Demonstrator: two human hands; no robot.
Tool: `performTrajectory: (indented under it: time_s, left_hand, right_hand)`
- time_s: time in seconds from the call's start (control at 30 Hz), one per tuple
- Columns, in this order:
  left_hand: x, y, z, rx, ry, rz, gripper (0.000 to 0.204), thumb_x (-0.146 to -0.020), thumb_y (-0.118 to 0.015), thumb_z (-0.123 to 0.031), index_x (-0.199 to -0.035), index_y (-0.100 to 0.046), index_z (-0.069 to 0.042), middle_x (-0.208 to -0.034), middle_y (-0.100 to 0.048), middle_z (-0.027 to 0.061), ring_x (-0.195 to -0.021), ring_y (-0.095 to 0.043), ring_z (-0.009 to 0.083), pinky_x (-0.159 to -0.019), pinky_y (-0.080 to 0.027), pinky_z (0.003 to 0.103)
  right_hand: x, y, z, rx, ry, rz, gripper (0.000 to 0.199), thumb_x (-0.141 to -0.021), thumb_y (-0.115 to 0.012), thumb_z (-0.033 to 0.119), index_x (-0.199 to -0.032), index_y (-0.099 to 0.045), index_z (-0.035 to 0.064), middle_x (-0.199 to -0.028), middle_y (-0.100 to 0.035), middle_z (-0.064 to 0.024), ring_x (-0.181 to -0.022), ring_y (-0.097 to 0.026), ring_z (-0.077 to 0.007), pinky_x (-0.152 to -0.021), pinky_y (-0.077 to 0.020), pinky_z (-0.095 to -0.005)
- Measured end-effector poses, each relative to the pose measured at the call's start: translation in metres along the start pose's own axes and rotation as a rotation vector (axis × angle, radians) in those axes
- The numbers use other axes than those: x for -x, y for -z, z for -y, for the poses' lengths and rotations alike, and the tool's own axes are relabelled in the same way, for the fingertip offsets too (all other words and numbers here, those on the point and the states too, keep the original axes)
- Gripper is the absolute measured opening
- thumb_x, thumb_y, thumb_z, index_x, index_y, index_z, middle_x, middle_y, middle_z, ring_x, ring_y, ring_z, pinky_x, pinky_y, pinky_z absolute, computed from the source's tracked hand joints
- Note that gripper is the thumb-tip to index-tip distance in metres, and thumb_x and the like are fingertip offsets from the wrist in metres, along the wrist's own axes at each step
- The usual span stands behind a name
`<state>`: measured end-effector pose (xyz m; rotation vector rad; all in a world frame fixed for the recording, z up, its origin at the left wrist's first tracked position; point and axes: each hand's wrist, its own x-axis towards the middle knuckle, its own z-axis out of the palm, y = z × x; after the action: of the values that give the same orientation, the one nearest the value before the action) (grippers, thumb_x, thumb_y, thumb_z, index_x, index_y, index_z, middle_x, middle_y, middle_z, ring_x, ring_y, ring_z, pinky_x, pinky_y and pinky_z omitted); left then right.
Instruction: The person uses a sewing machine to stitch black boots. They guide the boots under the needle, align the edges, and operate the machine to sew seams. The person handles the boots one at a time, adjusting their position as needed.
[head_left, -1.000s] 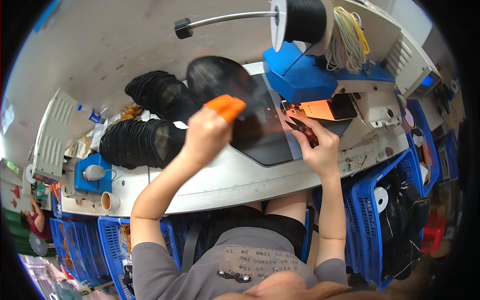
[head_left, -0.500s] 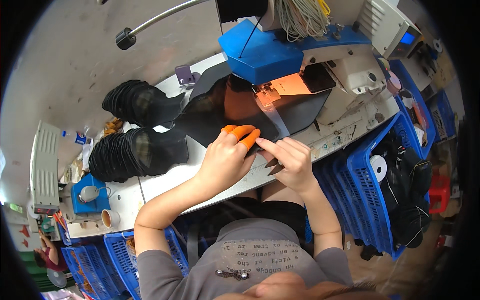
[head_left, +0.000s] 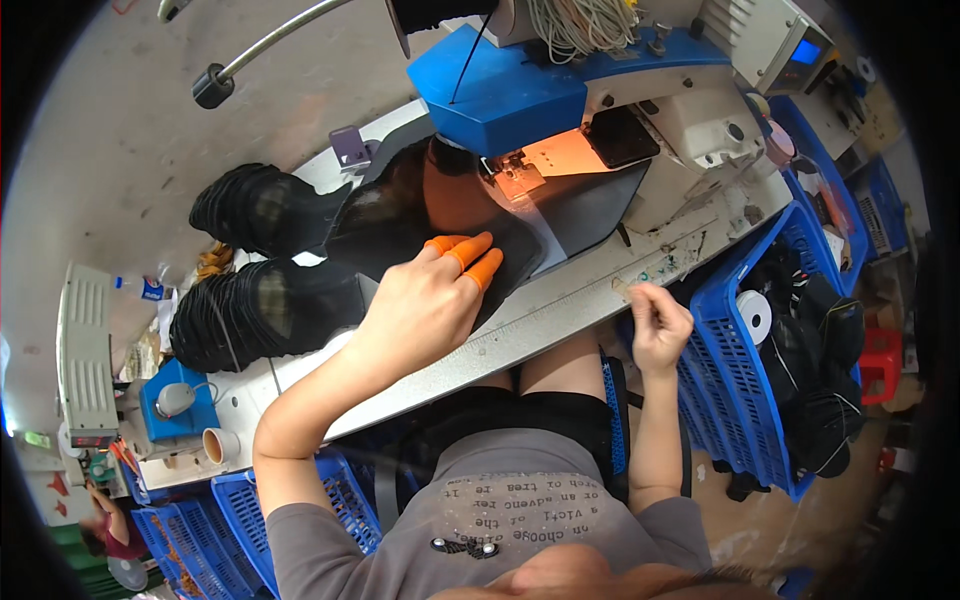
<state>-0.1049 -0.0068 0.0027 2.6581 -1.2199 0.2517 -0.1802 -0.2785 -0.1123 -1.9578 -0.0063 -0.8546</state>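
Observation:
A black sheet-like workpiece (head_left: pixel 385 235) lies across the sewing machine bed, passing under the orange-lit presser foot area (head_left: pixel 515 178). My left hand (head_left: pixel 425 305) rests on its near part, fingers stretched out on top and three of them in orange finger covers; the thumb is hidden. Off to the right, my right hand (head_left: pixel 662 328) is raised over the table's front edge, thumb and fingertips pressed together. Beside those fingertips shows a small tan bit (head_left: pixel 622 288); I cannot tell whether it is held. A blue machine head cover (head_left: pixel 495 95) hangs above the work.
Two stacks of black shaped pieces, a far one (head_left: pixel 255 208) and a near one (head_left: pixel 265 315), stand left. A dark phone (head_left: pixel 622 137) lies on the machine bed. Blue baskets (head_left: pixel 715 350) stand right, another basket (head_left: pixel 235 495) lower left. A paper cup (head_left: pixel 220 445) sits on the table.
My right hand has drawn away from the workpiece to the right; the dark pointed snips it held are out of sight. My left hand has shifted left and spread over the piece.

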Motion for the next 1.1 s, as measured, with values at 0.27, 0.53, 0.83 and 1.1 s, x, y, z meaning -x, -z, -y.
performTrajectory:
  time_s: [0.27,0.53,0.83,1.1]
  left_hand:
    - [-0.015,0.004,0.005,-0.121,-0.134,0.002,0.033,-0.084,-0.066,-0.017,-0.114,-0.067,-0.004,-0.118,-0.065,0.0114,-0.099,-0.060,0.0271,-0.093,-0.045,0.044]
    - [-0.012,-0.016,0.010,0.015,-0.125,-0.080,0.037,-0.085,-0.064,-0.016,-0.119,-0.061,-0.001,-0.131,-0.059,0.0141,-0.117,-0.056,0.0297,-0.094,-0.039,0.044]
    - [-0.021,-0.021,0.006,-0.059,-0.057,-0.162,0.036,-0.088,-0.061,-0.017,-0.120,-0.061,0.000,-0.121,-0.062,0.0160,-0.104,-0.059,0.0293,-0.088,-0.038,0.042]
    - [-0.032,-0.027,0.016,-0.134,0.022,-0.203,0.032,-0.090,-0.060,-0.018,-0.116,-0.064,-0.001,-0.089,-0.065,0.0138,-0.084,-0.059,0.0272,-0.082,-0.037,0.040]
  right_hand:
    - [0.065,0.092,-0.086,0.806,-0.527,0.146,0.024,-0.091,-0.062,0.023,-0.081,-0.065,0.0020,-0.076,-0.065,-0.0220,-0.074,-0.062,-0.0446,-0.063,-0.0469,-0.0507]
    - [0.145,0.162,-0.148,1.100,-1.006,0.609,0.028,-0.077,-0.067,0.020,-0.094,-0.073,-0.0011,-0.101,-0.069,-0.0262,-0.100,-0.066,-0.0431,-0.089,-0.0522,-0.0478]
    - [0.073,0.143,-0.089,0.912,-0.554,0.536,0.017,-0.089,-0.064,0.015,-0.092,-0.074,0.0017,-0.076,-0.067,-0.0234,-0.079,-0.071,-0.0349,-0.071,-0.0522,-0.0442]
    - [-0.069,0.005,0.055,0.164,0.010,0.390,0.015,-0.073,-0.065,-0.003,-0.086,-0.069,0.0033,-0.076,-0.065,-0.0134,-0.066,-0.065,-0.0294,-0.059,-0.0498,-0.0346]
